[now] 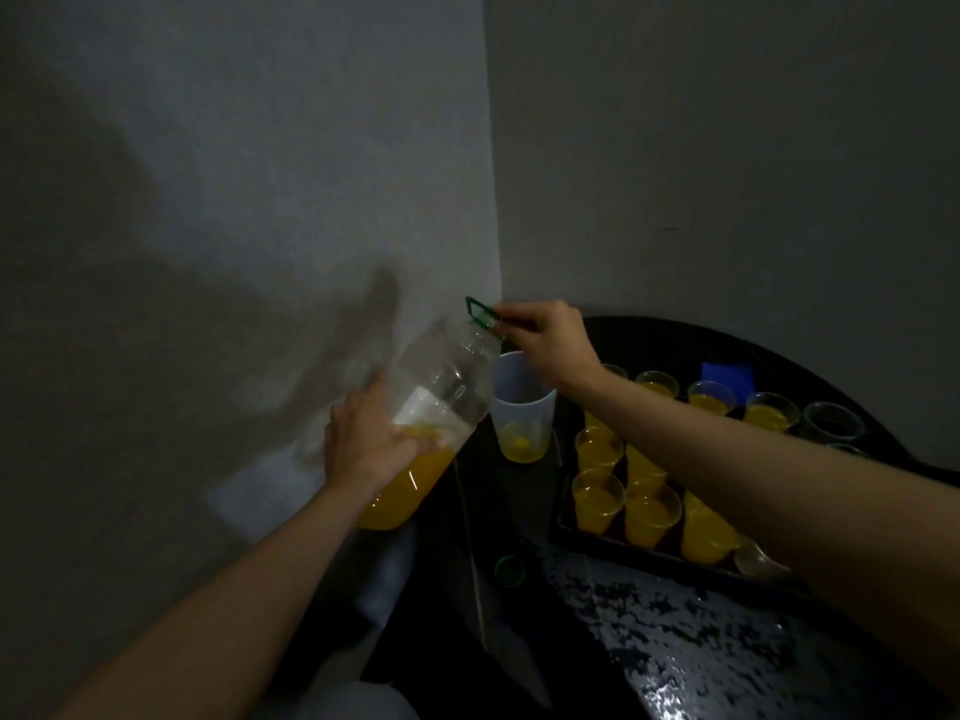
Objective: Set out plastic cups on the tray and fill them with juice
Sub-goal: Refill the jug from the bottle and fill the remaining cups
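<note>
A large clear juice bottle (441, 402) is tilted, its neck up toward the wall corner, orange juice pooled in its lower end. My left hand (371, 441) holds the bottle's body from the left side. My right hand (550, 340) grips the green handle (483, 313) at the neck. Just right of the bottle stands a translucent jug (522, 413) with a little juice at its bottom. On the black tray (587, 543) stand several clear cups (652, 514) filled with juice; my right forearm crosses over them.
A green bottle cap (509, 568) lies on the dark round table (701, 641) in front of the tray. Empty clear cups (834, 420) stand at the tray's far right, with a blue object (727, 377) behind. Grey walls meet in a corner close behind.
</note>
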Demonstrator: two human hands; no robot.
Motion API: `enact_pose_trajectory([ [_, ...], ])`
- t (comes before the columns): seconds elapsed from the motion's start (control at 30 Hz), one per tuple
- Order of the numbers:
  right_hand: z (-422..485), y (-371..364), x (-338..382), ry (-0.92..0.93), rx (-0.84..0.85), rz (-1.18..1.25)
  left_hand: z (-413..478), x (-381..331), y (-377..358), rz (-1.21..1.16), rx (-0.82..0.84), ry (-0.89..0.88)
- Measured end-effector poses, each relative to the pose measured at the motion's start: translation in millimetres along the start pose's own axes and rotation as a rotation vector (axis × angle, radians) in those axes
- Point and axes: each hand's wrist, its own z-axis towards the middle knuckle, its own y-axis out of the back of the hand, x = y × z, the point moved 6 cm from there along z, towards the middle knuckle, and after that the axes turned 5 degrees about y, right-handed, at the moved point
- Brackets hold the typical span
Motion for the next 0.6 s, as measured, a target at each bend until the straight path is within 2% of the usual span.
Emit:
enact_pose_trajectory([
  [0.1, 1, -1, -5, -0.048, 0.077, 0.03, -3, -3, 5, 0.029, 0.024, -0.007],
  [0.4, -7, -2, -38, -0.311, 0.081, 0.266, 1, -19, 13, 0.218, 0.039, -0.025],
  [0.6, -12, 0, -39, -0.416, 0.12, 0.298, 5, -25, 14, 0.264, 0.067, -0.025],
])
